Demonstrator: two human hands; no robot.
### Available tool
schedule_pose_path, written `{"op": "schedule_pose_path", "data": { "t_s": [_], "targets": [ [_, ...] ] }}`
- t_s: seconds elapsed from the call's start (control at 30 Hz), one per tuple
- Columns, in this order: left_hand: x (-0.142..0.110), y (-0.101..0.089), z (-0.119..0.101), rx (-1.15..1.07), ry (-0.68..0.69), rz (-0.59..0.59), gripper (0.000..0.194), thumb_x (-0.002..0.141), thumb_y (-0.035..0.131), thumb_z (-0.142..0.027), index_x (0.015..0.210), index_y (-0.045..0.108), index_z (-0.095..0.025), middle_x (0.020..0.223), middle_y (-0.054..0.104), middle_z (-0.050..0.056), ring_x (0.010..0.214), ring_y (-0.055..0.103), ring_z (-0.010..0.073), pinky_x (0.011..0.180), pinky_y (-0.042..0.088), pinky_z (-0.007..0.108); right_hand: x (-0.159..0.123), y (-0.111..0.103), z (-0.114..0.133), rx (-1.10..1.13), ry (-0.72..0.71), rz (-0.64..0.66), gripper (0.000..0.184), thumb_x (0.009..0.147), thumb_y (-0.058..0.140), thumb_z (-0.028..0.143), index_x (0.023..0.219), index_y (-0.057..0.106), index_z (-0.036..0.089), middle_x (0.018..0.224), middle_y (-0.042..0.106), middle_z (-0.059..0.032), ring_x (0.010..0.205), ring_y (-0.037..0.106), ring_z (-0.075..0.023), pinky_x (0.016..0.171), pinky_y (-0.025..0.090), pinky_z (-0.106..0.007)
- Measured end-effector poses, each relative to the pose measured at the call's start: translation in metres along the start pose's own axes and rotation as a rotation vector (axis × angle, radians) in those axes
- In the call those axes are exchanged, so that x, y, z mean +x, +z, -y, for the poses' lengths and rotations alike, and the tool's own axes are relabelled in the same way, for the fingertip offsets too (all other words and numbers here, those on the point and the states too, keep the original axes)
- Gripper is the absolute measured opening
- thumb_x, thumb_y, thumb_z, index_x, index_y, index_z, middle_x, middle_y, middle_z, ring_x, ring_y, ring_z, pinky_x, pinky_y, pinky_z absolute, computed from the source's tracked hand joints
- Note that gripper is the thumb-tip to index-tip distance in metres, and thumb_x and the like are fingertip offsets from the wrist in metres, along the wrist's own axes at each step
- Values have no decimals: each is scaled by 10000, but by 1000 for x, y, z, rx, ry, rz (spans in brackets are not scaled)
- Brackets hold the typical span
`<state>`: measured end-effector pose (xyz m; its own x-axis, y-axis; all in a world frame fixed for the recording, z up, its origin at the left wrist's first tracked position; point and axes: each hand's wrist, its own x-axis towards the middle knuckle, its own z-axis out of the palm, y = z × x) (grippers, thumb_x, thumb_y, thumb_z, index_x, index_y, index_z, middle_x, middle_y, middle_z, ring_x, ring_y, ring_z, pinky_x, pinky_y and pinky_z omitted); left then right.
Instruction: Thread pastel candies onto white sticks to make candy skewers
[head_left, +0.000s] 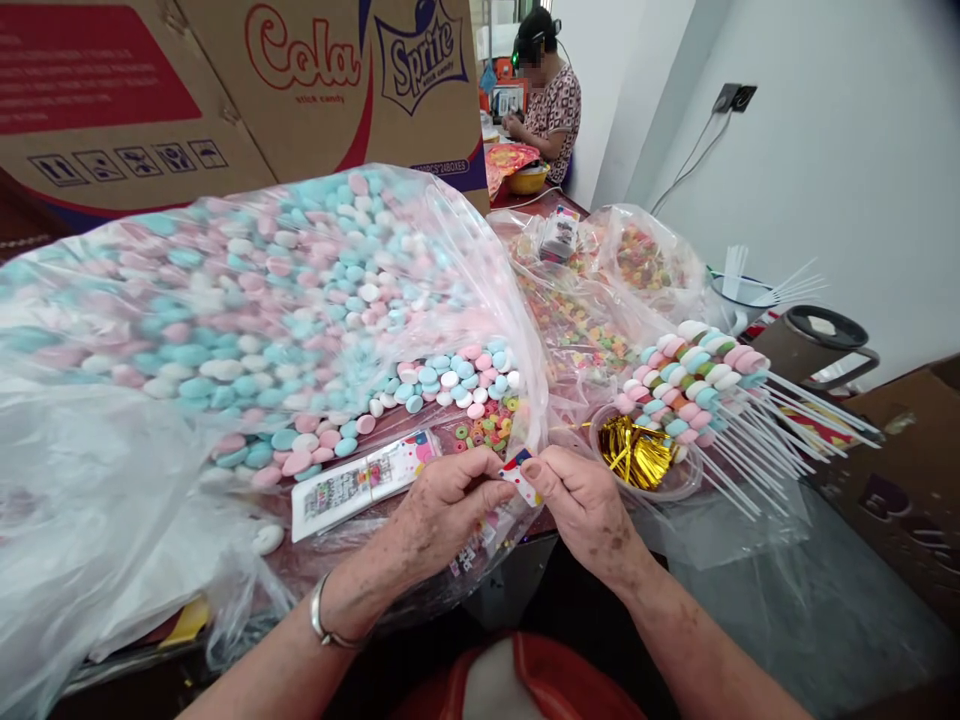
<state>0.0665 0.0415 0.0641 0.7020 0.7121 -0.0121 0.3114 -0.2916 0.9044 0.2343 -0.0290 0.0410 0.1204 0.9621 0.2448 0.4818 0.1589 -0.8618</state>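
Observation:
Between both hands, above the table's front edge, is a small printed plastic bag (521,480) with a white, dotted top. My left hand (446,505) pinches one side of it with thumb and forefinger. On the other side, my right hand (589,505) grips it with the thumb on top. A stack of similar flat bags (360,485) lies left of my left hand. Just beyond the hands are small ring candies (487,425) and loose pink, blue and white candies (450,380). A clear tub with gold twist ties (637,455) stands right of my right hand.
A big clear bag of pastel candies (247,290) covers the left, before a cardboard carton (315,90). At right lie candy skewers (690,385) with white sticks, near a lidded mug (817,345). A co-worker (551,110) sits at the back.

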Motion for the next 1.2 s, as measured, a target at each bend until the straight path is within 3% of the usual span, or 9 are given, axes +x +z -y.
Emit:
{"op": "schedule_pose_path", "data": {
  "t_s": [0.13,0.3,0.57,0.7,0.83,1.0,1.1,1.2],
  "targets": [
    [-4,-2,-5,-9,-55,22,298,910,483,-332,669,540,-164,605,481,-38,567,427,101,518,331,210,0,-1,2,265,176,122,386,965,390,460,717,514,192,628,473,33,579,410,-109,511,313,-233],
    [-8,-4,-11,-38,-114,19,364,922,475,-375,619,453,-174,568,368,-66,526,332,87,471,263,207,1,-7,6,301,141,119,234,927,493,389,909,611,189,791,595,10,713,514,-126,632,401,-227],
    [-10,0,-1,-71,-69,-17,180,882,554,-274,740,534,-165,644,461,-60,583,400,88,532,318,200,0,-1,5,292,154,102,283,934,476,398,782,578,182,659,499,34,606,427,-106,552,341,-223],
    [-13,1,0,77,8,-65,289,929,489,-287,666,489,-167,617,414,-61,588,376,90,546,295,206,1,3,7,256,121,62,350,948,454,421,701,521,182,615,450,43,582,385,-95,528,297,-221],
    [-14,2,-2,8,-43,-64,331,942,441,-341,655,453,-177,601,385,-62,559,350,92,511,276,208,1,9,6,355,191,44,389,941,459,460,669,488,184,583,402,54,546,341,-87,488,262,-219],
    [-13,2,-1,-166,-146,-77,390,940,410,-418,625,404,-189,580,366,-62,511,324,88,467,263,211,-2,10,4,481,223,97,333,938,477,452,766,558,179,644,475,40,593,394,-96,532,317,-213],
    [-14,3,3,-113,-128,-102,366,932,443,-404,640,439,-183,589,389,-59,535,351,92,492,286,213,-3,9,4,473,201,95,257,906,553,417,854,623,174,719,548,24,652,457,-106,588,364,-214],
    [-16,4,8,-49,-96,-82,323,939,464,-379,686,467,-180,625,422,-56,580,380,96,529,308,211,-3,9,5,433,186,58,241,898,569,395,823,624,173,697,533,33,637,445,-99,579,363,-206]
  ]
}}
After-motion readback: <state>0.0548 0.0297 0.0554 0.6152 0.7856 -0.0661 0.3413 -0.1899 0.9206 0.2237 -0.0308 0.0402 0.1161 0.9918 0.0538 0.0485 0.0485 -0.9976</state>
